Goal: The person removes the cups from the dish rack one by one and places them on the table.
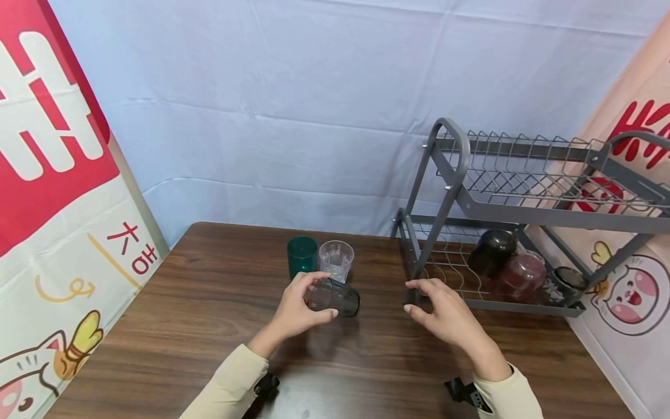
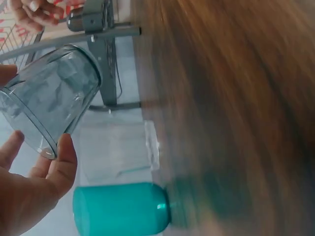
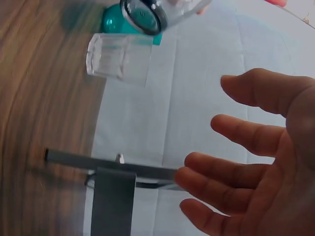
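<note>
My left hand (image 1: 299, 307) grips a grey see-through glass (image 1: 339, 297) by its rim end, thumb and fingers round it. The glass is tilted on its side above the table, its base pointing right. Just behind it stand a teal glass (image 1: 302, 256) and a clear glass (image 1: 337, 259), side by side; both show in the left wrist view, where the teal glass (image 2: 120, 209) is nearest. Beside the rack's left end, my right hand (image 1: 445, 311) hovers with fingers spread and loosely bent, holding nothing. In the right wrist view its fingers (image 3: 231, 172) are apart from everything.
A grey two-tier dish rack (image 1: 466, 209) stands at the right of the brown wooden table (image 1: 209, 291). On its lower tier lie a black cup (image 1: 492, 251), a reddish glass (image 1: 521, 274) and a dark patterned cup (image 1: 565, 285). A pale cloth (image 1: 288, 116) hangs behind the table.
</note>
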### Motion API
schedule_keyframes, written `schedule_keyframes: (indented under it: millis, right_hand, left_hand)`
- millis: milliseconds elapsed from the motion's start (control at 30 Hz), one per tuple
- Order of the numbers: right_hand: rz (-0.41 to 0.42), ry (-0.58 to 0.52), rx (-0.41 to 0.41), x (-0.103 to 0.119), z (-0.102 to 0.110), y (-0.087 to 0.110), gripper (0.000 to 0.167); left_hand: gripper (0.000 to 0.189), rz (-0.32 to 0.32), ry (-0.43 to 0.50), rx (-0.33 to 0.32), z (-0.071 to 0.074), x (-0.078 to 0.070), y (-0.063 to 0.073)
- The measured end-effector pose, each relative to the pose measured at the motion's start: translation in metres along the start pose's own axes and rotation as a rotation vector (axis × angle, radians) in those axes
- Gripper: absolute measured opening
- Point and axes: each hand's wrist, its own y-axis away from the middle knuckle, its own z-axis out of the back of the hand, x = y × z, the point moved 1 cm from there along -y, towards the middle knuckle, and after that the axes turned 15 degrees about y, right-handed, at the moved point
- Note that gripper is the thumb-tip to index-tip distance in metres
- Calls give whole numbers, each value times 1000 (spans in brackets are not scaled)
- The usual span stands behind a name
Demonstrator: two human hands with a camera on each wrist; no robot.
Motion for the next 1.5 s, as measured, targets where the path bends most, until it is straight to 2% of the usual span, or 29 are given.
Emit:
schedule_keyframes:
  millis: [200,433,667,1033,1500]
  right_hand:
    - [-4,59,85,-9,6,0,42]
    - [-3,95,172,-18,11,-1,43]
    - [-33,129,224,-29,15,-2,46]
    - [-73,181,220,-46,28,-1,53]
    - [-127,225,202,-69,35,0,51]
  left_hand:
    - [66,28,-85,-20,15,-1,-5]
    - [67,51,-139,-15,30,-2,-10]
    - [67,122,-220,-8,41,0,-12]
    - [68,192,-278,-13,53,0,-15]
    - [66,214,-353,-37,70,5,-17]
